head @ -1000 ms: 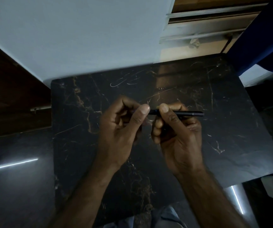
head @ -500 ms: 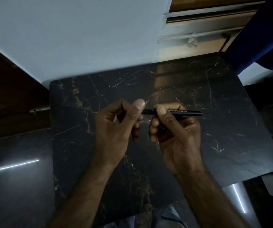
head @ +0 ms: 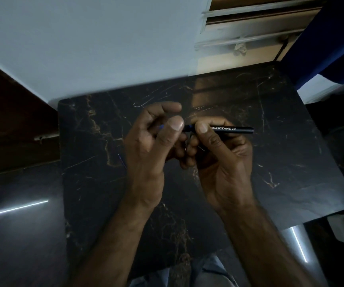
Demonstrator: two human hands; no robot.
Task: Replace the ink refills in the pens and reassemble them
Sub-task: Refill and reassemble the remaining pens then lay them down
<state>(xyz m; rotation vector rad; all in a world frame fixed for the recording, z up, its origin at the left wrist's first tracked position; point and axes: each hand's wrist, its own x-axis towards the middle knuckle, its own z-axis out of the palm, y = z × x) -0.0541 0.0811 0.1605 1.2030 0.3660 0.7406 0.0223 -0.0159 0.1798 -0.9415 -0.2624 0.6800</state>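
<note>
Above the middle of the dark marble table, my right hand grips a black pen barrel with white lettering, held level and pointing right. My left hand pinches the pen's left end between thumb and fingers. A small blue tip shows between the left fingers; most of that part is hidden by the thumb. A thin blue line, perhaps a refill, lies on the table just left of my left wrist.
A pale wall rises behind the table's far edge, with a window frame and a dark blue curtain at the upper right. A brown wooden surface stands to the left. Glossy dark floor surrounds the table.
My left hand has opened its upper fingers and shifted slightly left along the pen's end, and a blue tip now shows. The right hand keeps its hold on the barrel.
</note>
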